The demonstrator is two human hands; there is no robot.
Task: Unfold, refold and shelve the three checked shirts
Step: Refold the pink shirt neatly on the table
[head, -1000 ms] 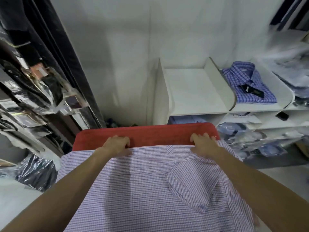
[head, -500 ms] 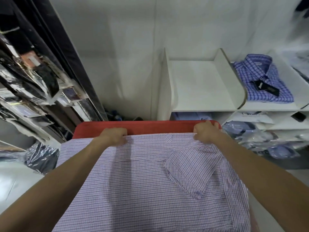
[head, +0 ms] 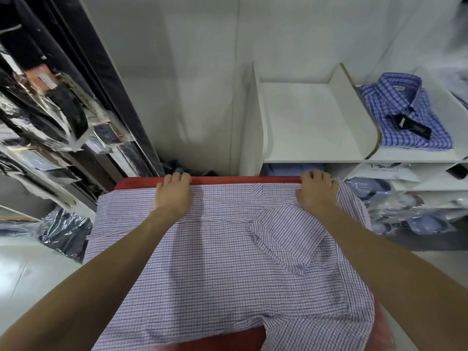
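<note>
Shirt (head: 228,262) lies spread over the red bench (head: 141,183), both hands pinching its far edge — left hand (head: 173,193) and right hand (head: 316,192) set well apart, likely to square it flat for folding — shelf (head: 314,127) waits beyond

Clothing shop. White shelf unit (head: 316,153) at 1 o'clock holds a folded, tagged blue checked shirt (head: 405,110). Bagged garments (head: 50,117) at 10 o'clock.

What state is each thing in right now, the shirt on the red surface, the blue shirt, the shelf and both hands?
pink checked shirt: spread flat on red surface
left hand: grips shirt's far edge
right hand: grips shirt's far edge
blue checked shirt: folded, shelved
top left shelf compartment: holds nothing
</note>
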